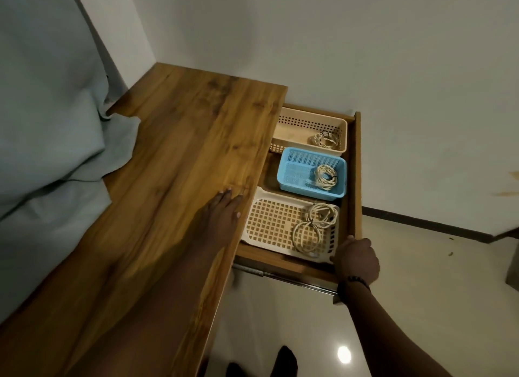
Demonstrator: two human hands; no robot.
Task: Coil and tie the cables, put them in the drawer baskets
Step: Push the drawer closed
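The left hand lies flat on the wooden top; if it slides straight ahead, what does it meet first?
Probably nothing: the left hand points along the bare wooden top toward the wall.

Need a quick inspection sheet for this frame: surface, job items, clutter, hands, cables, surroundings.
Surface: wooden desk top, bare except for the left hand and cloth at its left edge.
Job's things: open drawer holds three baskets: far beige basket, blue basket, near white basket.
Clutter: nothing seen.
Hands: left hand flat on the desk top, holding nothing; right hand grips the drawer's front corner.
Cables: one tied coil per basket: small coil, middle coil, large coil. None loose on the desk.
Surroundings: pale cloth at left, plain wall, glossy floor.
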